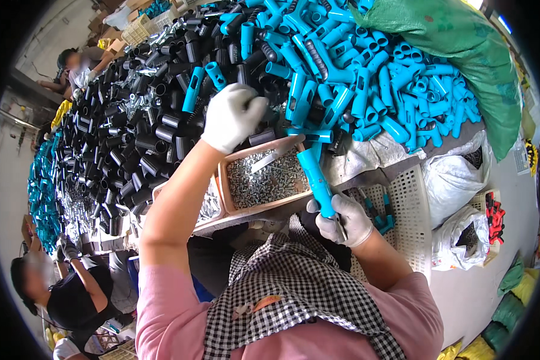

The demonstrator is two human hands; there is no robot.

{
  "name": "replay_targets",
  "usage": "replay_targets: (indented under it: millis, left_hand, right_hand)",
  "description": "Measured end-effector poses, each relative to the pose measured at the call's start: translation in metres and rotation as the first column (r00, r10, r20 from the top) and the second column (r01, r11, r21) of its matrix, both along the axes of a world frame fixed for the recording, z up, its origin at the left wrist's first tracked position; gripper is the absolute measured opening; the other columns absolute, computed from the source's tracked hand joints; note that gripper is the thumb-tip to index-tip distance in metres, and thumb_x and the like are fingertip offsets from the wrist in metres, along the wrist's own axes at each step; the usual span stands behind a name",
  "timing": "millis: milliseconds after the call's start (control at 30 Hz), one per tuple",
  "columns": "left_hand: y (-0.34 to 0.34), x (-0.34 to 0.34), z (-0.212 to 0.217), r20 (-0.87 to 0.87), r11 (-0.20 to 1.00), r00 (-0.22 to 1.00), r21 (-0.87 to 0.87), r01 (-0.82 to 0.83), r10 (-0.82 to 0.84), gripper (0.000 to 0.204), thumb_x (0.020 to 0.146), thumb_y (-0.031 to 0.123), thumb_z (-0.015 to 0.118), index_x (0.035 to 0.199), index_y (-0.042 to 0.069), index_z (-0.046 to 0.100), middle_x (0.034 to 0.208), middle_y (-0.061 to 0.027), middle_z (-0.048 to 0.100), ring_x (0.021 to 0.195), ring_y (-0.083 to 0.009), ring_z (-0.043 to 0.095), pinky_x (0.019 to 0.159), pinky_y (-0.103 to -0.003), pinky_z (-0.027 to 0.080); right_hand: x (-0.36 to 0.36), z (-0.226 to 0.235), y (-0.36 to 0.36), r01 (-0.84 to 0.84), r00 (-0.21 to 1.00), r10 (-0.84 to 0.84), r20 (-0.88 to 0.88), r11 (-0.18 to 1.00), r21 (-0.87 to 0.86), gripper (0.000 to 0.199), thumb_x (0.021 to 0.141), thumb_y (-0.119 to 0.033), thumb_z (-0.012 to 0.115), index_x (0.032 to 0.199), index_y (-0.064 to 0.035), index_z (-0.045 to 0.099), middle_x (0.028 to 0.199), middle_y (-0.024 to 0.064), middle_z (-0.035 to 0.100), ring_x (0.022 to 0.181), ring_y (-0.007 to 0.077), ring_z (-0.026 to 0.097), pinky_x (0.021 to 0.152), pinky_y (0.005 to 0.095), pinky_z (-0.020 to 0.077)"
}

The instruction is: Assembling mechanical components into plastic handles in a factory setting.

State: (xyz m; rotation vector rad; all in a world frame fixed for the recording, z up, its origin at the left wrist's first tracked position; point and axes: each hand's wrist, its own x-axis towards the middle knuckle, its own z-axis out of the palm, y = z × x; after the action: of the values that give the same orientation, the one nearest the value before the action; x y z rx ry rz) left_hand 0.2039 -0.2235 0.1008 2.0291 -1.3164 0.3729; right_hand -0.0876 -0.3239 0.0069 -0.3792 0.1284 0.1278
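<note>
My white-gloved right hand (346,219) grips a smooth turquoise tube (315,180) by its near end, just right of a shallow tan tray (224,187) of shiny metal bits. Farther left, my left hand (237,117) curls, around what I cannot tell, amid heaped black cylinders (150,142) and, far right, glossy turquoise handles (366,90).

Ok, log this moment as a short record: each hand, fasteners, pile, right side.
Tray: pinkish-tan, holding small metal fasteners
Left hand: white-gloved, curled, near the tray's far-left corner; whether it holds anything is hidden
Right hand: gloved, gripping a teal tubular handle near its lower end
Pile: black sleeves leftward, loose teal handles rightward
Right side: green woven sack beside the loose teal handles; cream perforated crate nearer
</note>
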Motion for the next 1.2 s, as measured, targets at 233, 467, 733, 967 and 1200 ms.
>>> replay_targets:
  millis: [233, 467, 733, 967, 1200]
  left_hand:
    - [0.113, -0.051, -0.016, -0.893, 0.965, 0.369, -0.224, 0.135, -0.259, 0.059, 0.076, 0.046, 0.079, 0.108, 0.0, 0.062, 0.096, -0.0101, 0.069, 0.088, -0.0193, 0.066, 0.081, -0.034, 0.054]
    - [0.151, -0.149, -0.061, -0.875, 0.824, 0.142, -0.484, -0.295, -0.463, 0.056, 0.099, 0.045, 0.051, 0.132, 0.0, 0.051, 0.11, -0.0118, 0.064, 0.1, -0.022, 0.062, 0.087, -0.038, 0.053]
    - [0.171, -0.16, -0.048, -0.86, 0.863, -0.181, -0.42, -0.28, -0.477, 0.039, 0.099, 0.043, 0.053, 0.1, 0.004, 0.052, 0.071, -0.0074, 0.052, 0.049, -0.016, 0.051, 0.046, -0.031, 0.048]
    - [0.2, -0.179, -0.081, -0.822, 0.865, -0.298, -0.402, -0.301, -0.485, 0.033, 0.096, 0.035, 0.061, 0.104, 0.005, 0.049, 0.076, -0.0073, 0.057, 0.06, -0.016, 0.058, 0.057, -0.03, 0.052]
    - [0.202, -0.177, -0.08, -0.844, 0.894, -0.296, -0.413, -0.176, -0.448, 0.04, 0.089, 0.034, 0.071, 0.103, 0.002, 0.053, 0.07, -0.008, 0.057, 0.057, -0.0168, 0.058, 0.054, -0.03, 0.051]
  right_hand:
    - [0.015, 0.009, 0.043, -0.306, 0.948, 0.305, 0.088, 0.952, -0.001, 0.072, 0.092, -0.04, 0.064, 0.148, -0.0118, 0.03, 0.11, 0.0121, 0.061, 0.06, 0.0126, 0.054, 0.043, 0.0253, 0.0427]
    - [0.029, -0.004, 0.101, -0.453, 0.891, 0.454, 0.02, 0.89, -0.046, 0.057, 0.086, -0.035, 0.073, 0.128, -0.0104, 0.043, 0.098, 0.0087, 0.057, 0.057, 0.0146, 0.054, 0.049, 0.0283, 0.0442]
    - [0.049, 0.0, 0.143, -0.582, 0.763, 0.637, -0.11, 0.604, -0.545, 0.025, 0.081, -0.02, 0.074, 0.097, -0.0009, 0.067, 0.084, 0.0062, 0.067, 0.077, 0.0167, 0.062, 0.074, 0.031, 0.05]
    - [0.144, 0.042, 0.064, 0.325, 0.899, 0.425, 0.103, -0.491, -0.808, 0.021, 0.084, -0.018, 0.061, 0.101, -0.0077, 0.068, 0.093, 0.0157, 0.067, 0.086, 0.0316, 0.067, 0.077, 0.0436, 0.0537]
    - [0.222, 0.022, 0.051, 0.744, 0.652, 0.746, 0.135, -0.594, -0.307, 0.014, 0.076, -0.009, 0.062, 0.086, -0.0134, 0.069, 0.1, 0.0049, 0.063, 0.096, 0.0259, 0.058, 0.083, 0.0379, 0.0506]
